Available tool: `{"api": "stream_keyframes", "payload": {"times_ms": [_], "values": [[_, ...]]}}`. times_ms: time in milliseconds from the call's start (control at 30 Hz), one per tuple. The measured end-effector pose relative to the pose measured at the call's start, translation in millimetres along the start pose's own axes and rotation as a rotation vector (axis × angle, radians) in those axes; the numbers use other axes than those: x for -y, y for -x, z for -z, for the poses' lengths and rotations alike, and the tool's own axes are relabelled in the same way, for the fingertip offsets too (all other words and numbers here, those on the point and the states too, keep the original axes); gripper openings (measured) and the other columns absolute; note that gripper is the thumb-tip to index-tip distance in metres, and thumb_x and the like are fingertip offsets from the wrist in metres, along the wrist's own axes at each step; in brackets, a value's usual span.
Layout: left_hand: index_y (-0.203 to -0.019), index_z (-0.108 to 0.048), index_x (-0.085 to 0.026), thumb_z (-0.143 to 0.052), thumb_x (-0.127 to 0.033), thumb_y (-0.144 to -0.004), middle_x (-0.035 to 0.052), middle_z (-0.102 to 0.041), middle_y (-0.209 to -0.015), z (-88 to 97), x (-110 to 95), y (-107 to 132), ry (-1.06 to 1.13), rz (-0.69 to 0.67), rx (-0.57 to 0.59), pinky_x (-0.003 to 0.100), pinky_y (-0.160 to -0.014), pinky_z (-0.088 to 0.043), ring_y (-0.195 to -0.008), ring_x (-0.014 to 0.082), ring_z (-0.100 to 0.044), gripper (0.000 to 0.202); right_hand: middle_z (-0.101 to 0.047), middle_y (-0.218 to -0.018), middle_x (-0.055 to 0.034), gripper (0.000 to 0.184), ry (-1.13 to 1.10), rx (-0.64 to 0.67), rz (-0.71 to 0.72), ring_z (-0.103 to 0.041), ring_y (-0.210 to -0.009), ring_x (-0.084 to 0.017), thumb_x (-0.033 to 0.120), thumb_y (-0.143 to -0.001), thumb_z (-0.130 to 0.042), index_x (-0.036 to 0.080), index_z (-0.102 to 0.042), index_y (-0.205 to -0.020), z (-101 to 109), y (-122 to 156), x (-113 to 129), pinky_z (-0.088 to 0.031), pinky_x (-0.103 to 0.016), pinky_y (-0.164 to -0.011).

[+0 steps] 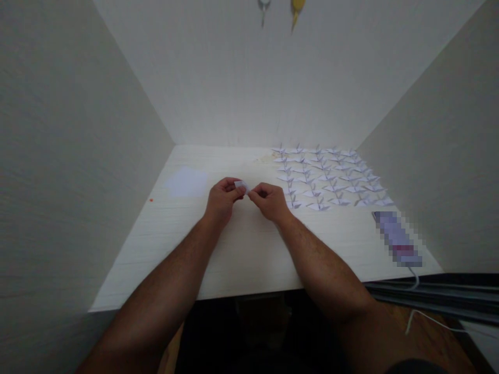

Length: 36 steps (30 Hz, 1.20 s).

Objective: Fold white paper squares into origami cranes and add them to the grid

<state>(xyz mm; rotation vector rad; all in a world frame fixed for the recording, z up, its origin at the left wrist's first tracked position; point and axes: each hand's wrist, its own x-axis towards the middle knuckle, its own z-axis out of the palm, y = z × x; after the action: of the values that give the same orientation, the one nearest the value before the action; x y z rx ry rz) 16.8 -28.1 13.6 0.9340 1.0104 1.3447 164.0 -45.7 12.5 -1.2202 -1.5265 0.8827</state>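
Note:
A small piece of folded white paper (241, 185) is held up over the middle of the white table. My left hand (223, 198) pinches it between thumb and fingers. From the other side, the closed fingertips of my right hand (270, 200) grip the paper's right end. The finer folds are too small to make out. Right of my right hand, rows of several folded white paper cranes (320, 178) stand on the table. Left of my left hand lies a stack of white paper sheets (186, 181).
The white table (249, 259) has walls on its left, back and right. A blurred-out phone (397, 238) with a white cable (416, 280) lies near the front right edge. A small orange bit (152, 200) is at the left. Two hooks (297, 6) hang on the back wall.

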Motion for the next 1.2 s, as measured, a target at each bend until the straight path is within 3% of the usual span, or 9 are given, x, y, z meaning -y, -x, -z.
{"api": "stream_keyframes", "payload": {"times_ms": [133, 467, 833, 1200], "values": [[-0.078, -0.064, -0.017, -0.082, -0.022, -0.053, -0.0026, -0.065, -0.066, -0.3, 1.4, 0.1, 0.005, -0.012, 0.019, 0.024, -0.060, -0.047, -0.058, 0.0088, -0.057, 0.032, -0.053, -0.055, 0.0034, 0.022, 0.065, -0.038, 0.036, -0.044, -0.053, -0.010, 0.035, -0.078, -0.062, 0.018, -0.059, -0.063, 0.0, 1.7, 0.9, -0.034, -0.023, -0.051], [-0.077, -0.067, -0.016, -0.083, -0.021, -0.054, 0.0004, -0.066, -0.069, 3.9, 5.7, -2.6, -0.046, -0.017, 0.100, 0.025, -0.060, -0.046, -0.061, 0.0103, -0.057, 0.029, -0.051, -0.056, 0.0028, 0.028, 0.157, 0.014, 0.108, -0.043, -0.055, -0.010, 0.039, -0.083, -0.060, 0.019, -0.059, -0.063, 2.8, 1.4, -0.7, -0.033, -0.024, -0.053], [-0.079, -0.071, -0.017, -0.080, -0.025, -0.063, 0.0006, -0.065, -0.064, 6.8, 1.1, -1.4, -0.175, -0.119, 0.138, 0.026, -0.059, -0.045, -0.058, 0.0111, -0.055, 0.020, -0.048, -0.054, 0.0034, 0.029, 0.183, 0.042, 0.137, -0.041, -0.054, -0.010, 0.038, -0.085, -0.059, 0.019, -0.058, -0.063, 3.6, 1.8, -3.3, -0.032, -0.024, -0.053], [-0.079, -0.068, -0.017, -0.082, -0.022, -0.058, 0.0014, -0.068, -0.072, 2.4, 2.1, 0.5, -0.116, -0.102, 0.054, 0.030, -0.066, -0.052, -0.065, 0.0138, -0.063, 0.026, -0.050, -0.055, 0.0029, 0.028, 0.197, 0.061, 0.147, -0.042, -0.054, -0.011, 0.037, -0.084, -0.057, 0.020, -0.056, -0.062, 2.6, 2.4, -2.0, -0.034, -0.025, -0.055]]}}
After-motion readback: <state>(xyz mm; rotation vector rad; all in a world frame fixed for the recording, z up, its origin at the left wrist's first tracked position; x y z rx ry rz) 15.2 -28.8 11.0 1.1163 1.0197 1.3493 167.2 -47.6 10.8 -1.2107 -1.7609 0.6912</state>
